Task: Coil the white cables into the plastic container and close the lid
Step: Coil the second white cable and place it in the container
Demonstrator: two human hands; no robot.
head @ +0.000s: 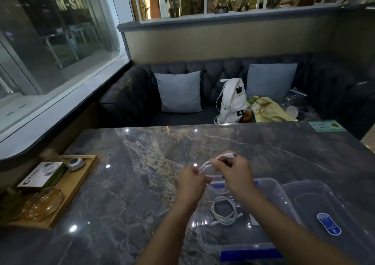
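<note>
Your left hand [191,180] fingers pinched on white cable [205,166] loops; your right hand [233,172] fingers clamped on same cable near plug end, above far edge of plastic container [284,195]. Second coiled cable [224,211] lies inside container. Lid [316,202] off, just right of container. All on marble table [142,163]; wooden tray [81,175] far left.

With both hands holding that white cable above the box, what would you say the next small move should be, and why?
Probably finish the loop and lower it into the open container. Both the left hand and the right hand grip the cable above it, one coiled cable already lies inside, and the lid sits beside it.
</note>
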